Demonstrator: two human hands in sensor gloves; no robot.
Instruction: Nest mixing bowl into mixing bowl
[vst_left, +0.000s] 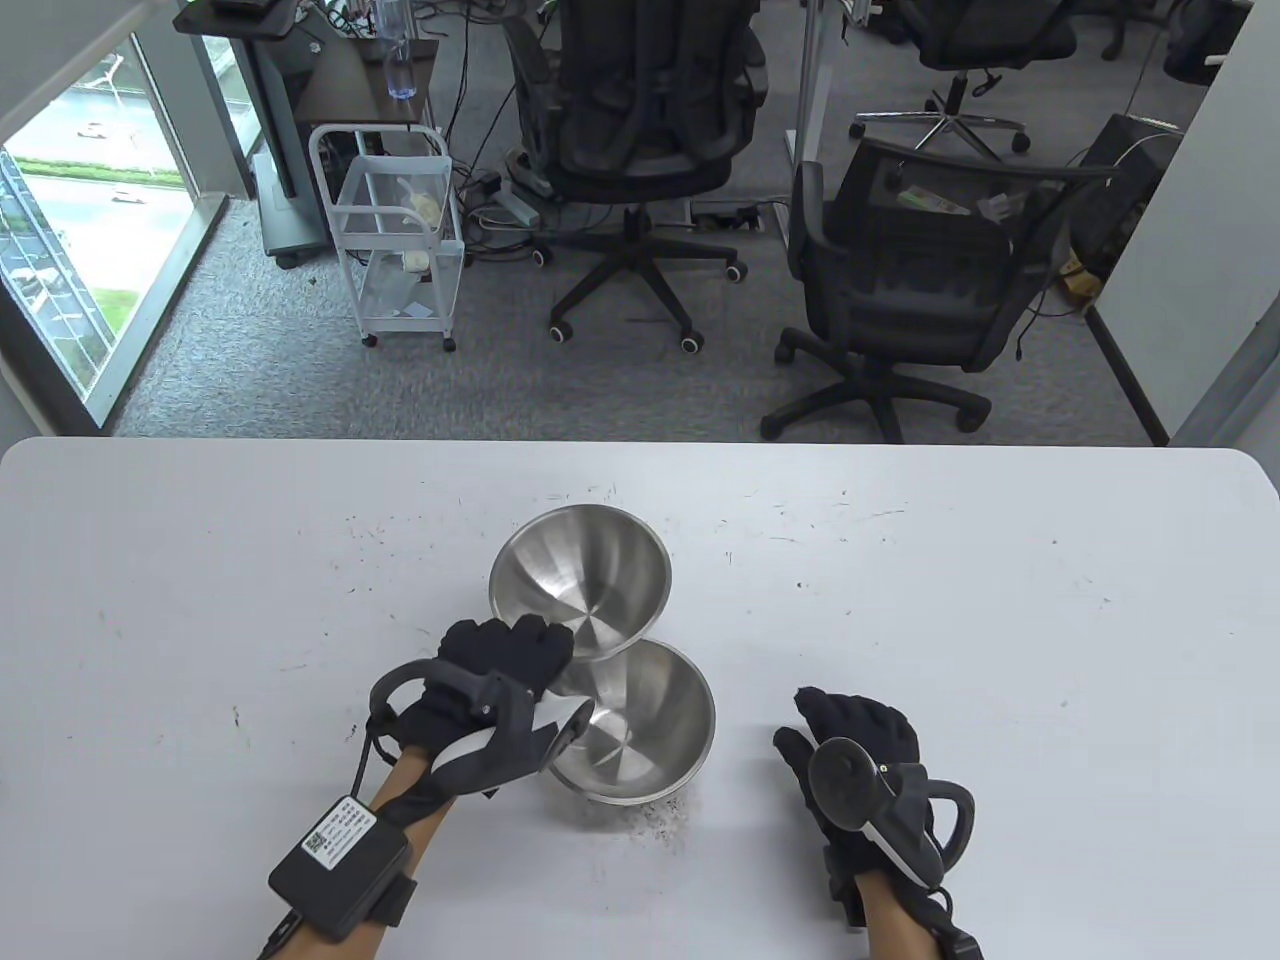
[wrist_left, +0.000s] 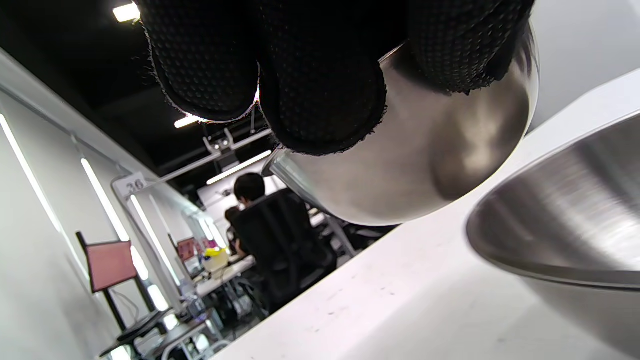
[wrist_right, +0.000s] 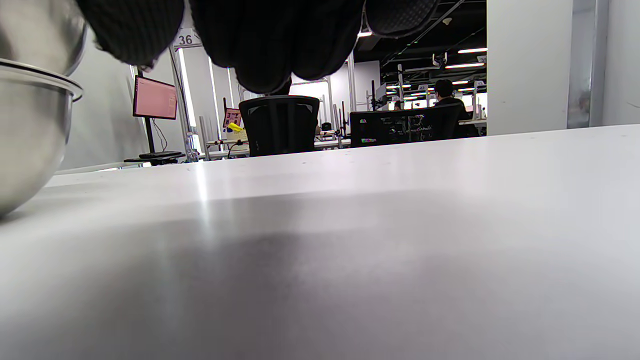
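Two steel mixing bowls sit near the middle of the white table (vst_left: 200, 560). My left hand (vst_left: 505, 655) grips the near-left rim of the far bowl (vst_left: 585, 580) and holds it tilted and lifted off the table, its edge over the near bowl (vst_left: 650, 725). In the left wrist view my fingers (wrist_left: 320, 85) press on the held bowl's outer wall (wrist_left: 430, 160), and the near bowl's rim (wrist_left: 560, 210) is at the right. My right hand (vst_left: 850, 730) rests on the table, right of the near bowl, holding nothing; that bowl shows in the right wrist view (wrist_right: 25, 130).
The table's far edge lies a short way beyond the bowls. Two black office chairs (vst_left: 900, 290) and a white cart (vst_left: 395, 235) stand on the floor beyond it. Small dark specks (vst_left: 655, 820) lie on the table near the near bowl.
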